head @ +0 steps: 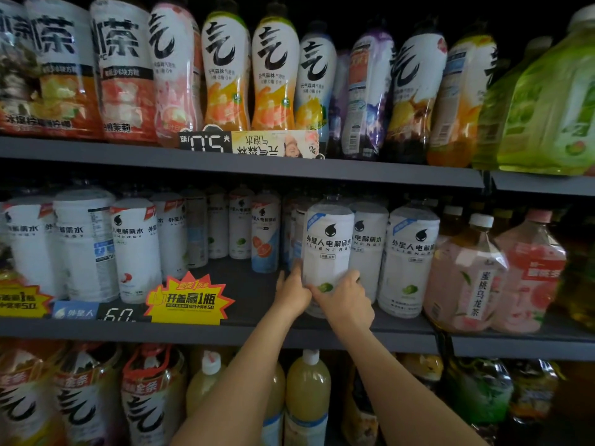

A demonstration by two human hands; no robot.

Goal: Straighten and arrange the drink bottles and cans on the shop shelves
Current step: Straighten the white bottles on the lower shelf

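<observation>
Hands first: both grip the lower part of one large white electrolyte-water bottle (326,252) with a lime on its label. The left hand (293,292) has its fingers laid around the bottle's left side, and the right hand (346,300) wraps around the front near the base. The bottle stands upright at the front edge of the middle shelf (257,329), label facing out, just beside a second lime bottle (407,262) on its right and in front of a third one (367,249).

Judging from this, the job is partway done. The lime bottles to the right look lined up and front-facing. Left of the held bottle a bare stretch of shelf runs back to smaller bottles (240,230) set deep, among them a grapefruit-label bottle (264,241); these probably need pulling forward. Further left, the big white bottles (136,249) stand at the front, though one (93,246) shows its back label.

On the upper shelf (225,162), a purple bottle (367,91) is turned sideways and the row leans unevenly, so that likely remains too. A yellow promo tag (190,299) sits at the middle shelf's edge.
</observation>
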